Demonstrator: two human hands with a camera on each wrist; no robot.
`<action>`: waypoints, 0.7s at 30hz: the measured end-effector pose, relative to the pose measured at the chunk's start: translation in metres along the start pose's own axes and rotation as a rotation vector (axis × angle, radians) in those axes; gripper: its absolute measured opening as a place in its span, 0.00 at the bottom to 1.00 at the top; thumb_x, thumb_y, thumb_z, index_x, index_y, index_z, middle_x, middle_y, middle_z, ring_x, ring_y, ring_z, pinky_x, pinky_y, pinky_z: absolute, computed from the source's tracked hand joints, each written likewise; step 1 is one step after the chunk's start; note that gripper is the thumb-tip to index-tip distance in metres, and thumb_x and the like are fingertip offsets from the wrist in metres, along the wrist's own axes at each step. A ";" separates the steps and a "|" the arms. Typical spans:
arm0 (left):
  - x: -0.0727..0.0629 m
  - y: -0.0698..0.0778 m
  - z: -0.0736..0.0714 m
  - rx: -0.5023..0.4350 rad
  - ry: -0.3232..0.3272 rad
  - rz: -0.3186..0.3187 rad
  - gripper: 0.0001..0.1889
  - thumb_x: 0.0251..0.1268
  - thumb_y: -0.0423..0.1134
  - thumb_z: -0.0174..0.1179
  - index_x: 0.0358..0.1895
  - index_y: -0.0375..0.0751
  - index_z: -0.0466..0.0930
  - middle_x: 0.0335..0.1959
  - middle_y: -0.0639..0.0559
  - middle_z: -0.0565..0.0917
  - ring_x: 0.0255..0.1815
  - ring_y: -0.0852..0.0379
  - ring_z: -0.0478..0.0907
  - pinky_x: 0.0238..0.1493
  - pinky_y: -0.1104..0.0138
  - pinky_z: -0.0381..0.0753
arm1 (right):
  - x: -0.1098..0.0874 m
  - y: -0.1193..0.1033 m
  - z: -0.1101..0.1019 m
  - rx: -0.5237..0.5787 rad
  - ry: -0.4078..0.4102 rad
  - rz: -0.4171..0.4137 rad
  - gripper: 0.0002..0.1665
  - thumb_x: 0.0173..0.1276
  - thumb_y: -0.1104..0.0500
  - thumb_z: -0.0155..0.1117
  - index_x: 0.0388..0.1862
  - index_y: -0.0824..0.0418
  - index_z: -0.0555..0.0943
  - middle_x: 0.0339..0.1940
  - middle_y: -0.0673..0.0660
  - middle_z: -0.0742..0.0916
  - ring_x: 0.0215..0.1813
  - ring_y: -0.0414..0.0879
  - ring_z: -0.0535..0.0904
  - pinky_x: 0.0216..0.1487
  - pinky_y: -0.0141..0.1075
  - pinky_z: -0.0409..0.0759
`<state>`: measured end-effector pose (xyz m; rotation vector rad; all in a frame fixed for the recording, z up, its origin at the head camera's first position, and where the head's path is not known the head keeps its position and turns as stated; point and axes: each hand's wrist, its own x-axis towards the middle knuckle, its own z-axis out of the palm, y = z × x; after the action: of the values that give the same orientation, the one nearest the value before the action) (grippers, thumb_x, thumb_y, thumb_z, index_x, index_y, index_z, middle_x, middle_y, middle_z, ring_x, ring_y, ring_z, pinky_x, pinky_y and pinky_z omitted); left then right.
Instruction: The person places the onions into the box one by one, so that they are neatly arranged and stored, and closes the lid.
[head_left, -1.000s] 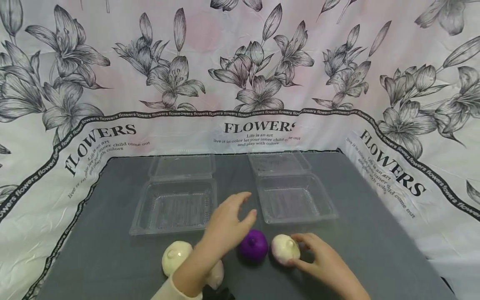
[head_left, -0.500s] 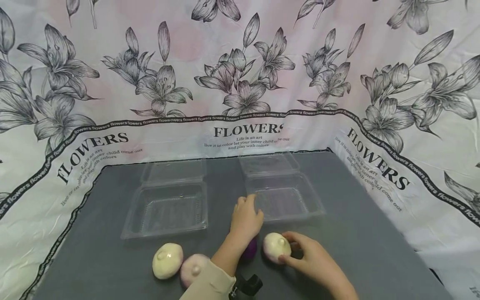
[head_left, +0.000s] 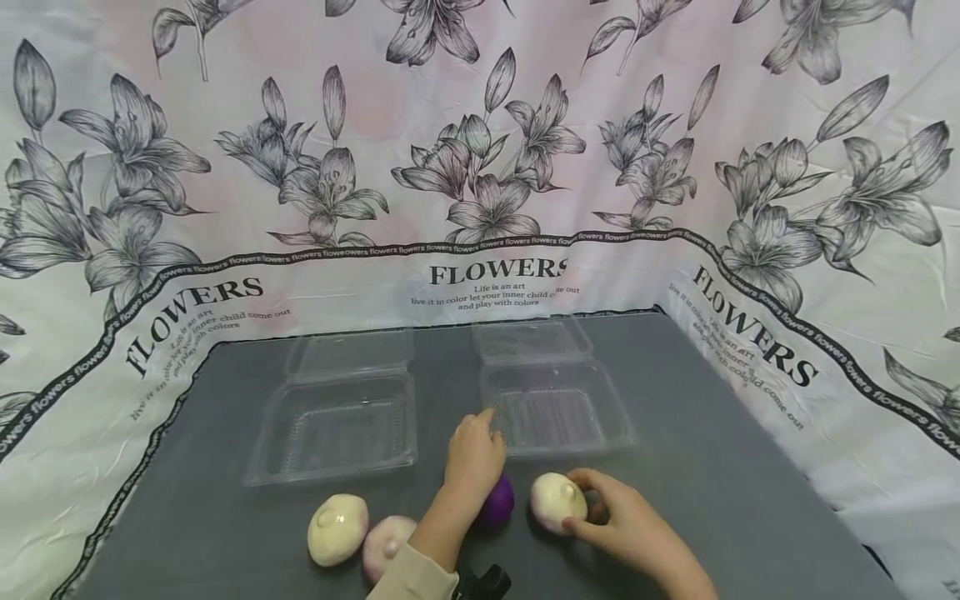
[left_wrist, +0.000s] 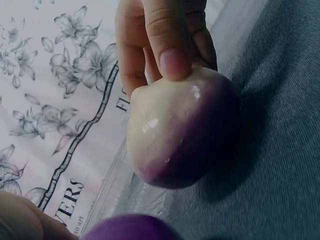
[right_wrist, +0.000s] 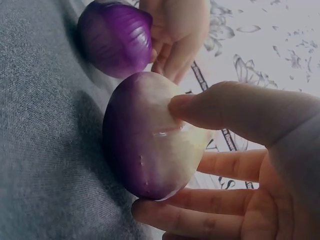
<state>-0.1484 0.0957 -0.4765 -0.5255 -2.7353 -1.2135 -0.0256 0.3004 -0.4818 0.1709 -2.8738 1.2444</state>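
My right hand (head_left: 630, 517) holds a glossy white-and-purple turnip (head_left: 557, 503) on the table. In the right wrist view its thumb lies on the pale side of the turnip (right_wrist: 150, 135), with fingers below. To the left is a purple onion (head_left: 498, 502), partly hidden in the head view by my left hand (head_left: 476, 454). From the right wrist view, the left hand (right_wrist: 177, 37) has bent fingers against the end of the onion (right_wrist: 117, 37); some fingers are hidden. The left wrist view shows the right hand (left_wrist: 162, 35) on its turnip (left_wrist: 185, 125), with the onion (left_wrist: 132, 230) at the bottom.
Two clear plastic boxes with raised lids, a left box (head_left: 337, 425) and a right box (head_left: 555, 408), stand behind the hands. A pale turnip (head_left: 337, 530) and a pinkish turnip (head_left: 387, 546) lie at the front left. A flower-printed cloth (head_left: 495, 283) borders the grey table (head_left: 712, 433).
My left hand has come down and right from above the table to the purple onion, its fingers bending. The right hand keeps its hold on the turnip. The head view has shifted slightly.
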 end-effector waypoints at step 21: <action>-0.003 -0.019 -0.020 -0.225 -0.007 -0.076 0.21 0.70 0.23 0.58 0.64 0.18 0.73 0.38 0.40 0.76 0.22 0.60 0.72 0.24 0.72 0.78 | 0.025 -0.060 -0.073 -0.001 -0.127 -0.004 0.28 0.65 0.45 0.76 0.60 0.51 0.79 0.52 0.53 0.84 0.41 0.44 0.83 0.35 0.38 0.82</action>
<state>-0.1535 0.0685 -0.4773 -0.4505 -2.6628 -1.5515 -0.0471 0.3098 -0.3868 0.2655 -2.9776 1.2769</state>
